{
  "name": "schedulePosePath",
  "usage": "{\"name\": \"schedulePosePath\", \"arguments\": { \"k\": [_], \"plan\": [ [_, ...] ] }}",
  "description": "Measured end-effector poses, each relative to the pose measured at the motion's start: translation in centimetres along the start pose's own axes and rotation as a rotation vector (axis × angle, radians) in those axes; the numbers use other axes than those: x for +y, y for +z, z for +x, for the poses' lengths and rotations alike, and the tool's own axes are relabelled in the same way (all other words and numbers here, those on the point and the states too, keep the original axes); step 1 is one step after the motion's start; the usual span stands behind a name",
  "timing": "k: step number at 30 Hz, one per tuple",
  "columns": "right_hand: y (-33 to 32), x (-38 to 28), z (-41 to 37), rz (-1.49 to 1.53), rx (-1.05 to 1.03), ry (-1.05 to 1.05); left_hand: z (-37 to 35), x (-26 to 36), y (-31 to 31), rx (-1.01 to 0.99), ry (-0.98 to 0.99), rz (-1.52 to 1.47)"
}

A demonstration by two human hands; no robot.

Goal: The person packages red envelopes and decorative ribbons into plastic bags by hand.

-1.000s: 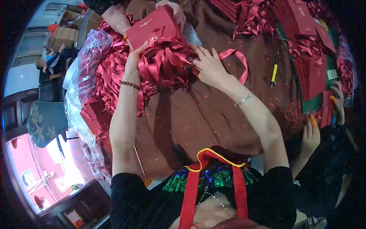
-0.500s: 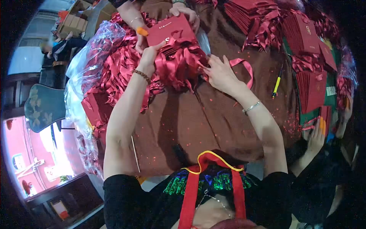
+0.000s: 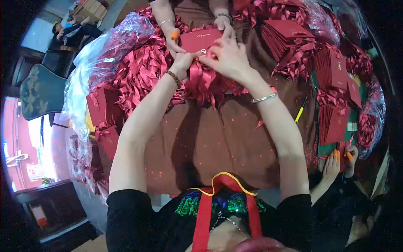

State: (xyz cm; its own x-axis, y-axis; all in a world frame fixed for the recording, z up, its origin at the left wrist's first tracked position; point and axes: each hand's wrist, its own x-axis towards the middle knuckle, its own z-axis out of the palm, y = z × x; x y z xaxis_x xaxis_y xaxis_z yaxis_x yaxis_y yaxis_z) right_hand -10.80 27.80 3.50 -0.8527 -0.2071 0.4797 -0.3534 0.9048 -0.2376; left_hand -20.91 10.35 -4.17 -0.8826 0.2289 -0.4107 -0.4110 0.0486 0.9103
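Note:
A stack of dark red gift bags (image 3: 195,40) with satin ribbons is held up at the table's far side. My left hand (image 3: 184,63), wearing a beaded bracelet, grips the stack's near left edge, thumb on top beside a gold mark. Over the stack's right part reaches my right hand (image 3: 231,61), thumb and fingers apart; its fingertips are slightly blurred. Loose red ribbons (image 3: 201,82) hang below both hands. Across from me, a co-worker's left-side hand (image 3: 171,40), with an orange finger cover, and right-side hand (image 3: 226,27) hold the stack's far sides.
A large ribbon pile (image 3: 142,69) lies left beside clear plastic wrap (image 3: 94,59). More bag stacks (image 3: 329,69) stand right. A yellow pen (image 3: 299,114) rests on the brown cloth (image 3: 222,147). Another person's hands (image 3: 331,168) work at lower right.
My right hand has moved from the hanging ribbons at the right, up and left onto the stack's face. My left hand stays on the stack. The view has shifted slightly.

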Motion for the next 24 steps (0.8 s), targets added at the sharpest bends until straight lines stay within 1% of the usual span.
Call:
{"name": "schedulePosePath", "arguments": {
  "k": [1, 2, 3, 5, 6, 7, 8, 9, 10, 11, 13, 14, 15, 16, 17, 19, 20, 21, 22, 23, 24],
  "plan": [
    [0.9, 0.3, -0.2, 0.078, 0.050, -0.126, 0.2, -0.2, -0.1, 0.010, 0.055, 0.008],
    [-0.1, 0.0, -0.1, 0.534, -0.248, -0.049, -2.9, 2.1, 1.0, -0.033, 0.034, 0.103],
    [0.0, -0.2, -1.2, 0.415, -0.061, -0.255, -3.2, 2.5, 1.4, -0.030, 0.037, 0.091],
    [-0.9, -0.1, -2.8, 0.509, -0.118, -0.415, -3.4, 2.3, 1.6, 0.009, -0.025, -0.008],
    [-1.3, 0.0, -4.0, 0.440, -0.169, -0.451, -2.5, 1.9, 1.2, -0.007, -0.095, -0.039],
    [-1.7, -0.1, -5.3, 0.372, -0.220, -0.486, -1.7, 1.2, 0.9, -0.007, -0.102, -0.051],
    [-2.5, -0.3, -6.0, 0.344, -0.329, -0.503, -1.7, 1.3, 1.1, 0.005, -0.117, -0.004],
    [-2.6, -0.7, -6.6, 0.397, -0.390, -0.469, -1.8, 1.4, 1.1, 0.017, -0.128, 0.044],
    [-3.0, -1.0, -6.8, 0.420, -0.435, -0.461, -2.1, 1.3, 1.3, 0.004, -0.118, -0.046],
    [-3.6, -1.3, -6.6, 0.442, -0.480, -0.454, -1.6, 0.9, 1.2, 0.004, -0.116, -0.055],
    [-5.7, -2.1, -4.3, 0.504, -0.363, -0.299, -0.3, -0.3, 0.9, 0.167, 0.050, 0.186],
    [-5.3, -1.8, -2.7, 0.549, -0.314, -0.143, -0.8, 0.0, 1.0, 0.167, 0.051, 0.179],
    [-4.8, -1.1, -1.5, 0.585, -0.139, -0.043, -1.9, 0.6, 1.2, 0.057, -0.022, 0.047],
    [-4.0, -0.3, 0.0, 0.593, -0.125, 0.074, -2.4, 1.1, 1.3, -0.055, -0.090, -0.085],
    [-3.0, 0.4, 1.2, 0.600, -0.107, 0.189, -1.7, 0.7, 1.2, -0.059, -0.082, -0.089],
    [0.8, 2.1, 2.0, 0.378, -0.139, 0.117, 1.5, -1.4, 0.2, 0.174, 0.261, 0.277],
    [1.3, 2.1, 1.7, 0.354, -0.226, 0.069, 1.8, -1.7, 0.3, 0.207, 0.251, 0.351],
    [2.1, 1.0, 0.6, 0.154, -0.093, 0.053, 2.0, -1.8, 0.4, 0.239, 0.238, 0.424],
    [2.4, 1.0, 0.1, 0.184, -0.107, 0.108, 2.4, -2.1, 0.4, 0.271, 0.223, 0.496],
    [2.3, 0.6, -0.2, 0.221, -0.133, 0.164, -1.0, 0.2, 1.3, 0.270, 0.159, 0.581],
    [2.6, 0.7, -0.4, 0.208, -0.111, 0.144, -4.7, 3.1, 1.8, 0.143, 0.130, 0.646]
  ]
}}
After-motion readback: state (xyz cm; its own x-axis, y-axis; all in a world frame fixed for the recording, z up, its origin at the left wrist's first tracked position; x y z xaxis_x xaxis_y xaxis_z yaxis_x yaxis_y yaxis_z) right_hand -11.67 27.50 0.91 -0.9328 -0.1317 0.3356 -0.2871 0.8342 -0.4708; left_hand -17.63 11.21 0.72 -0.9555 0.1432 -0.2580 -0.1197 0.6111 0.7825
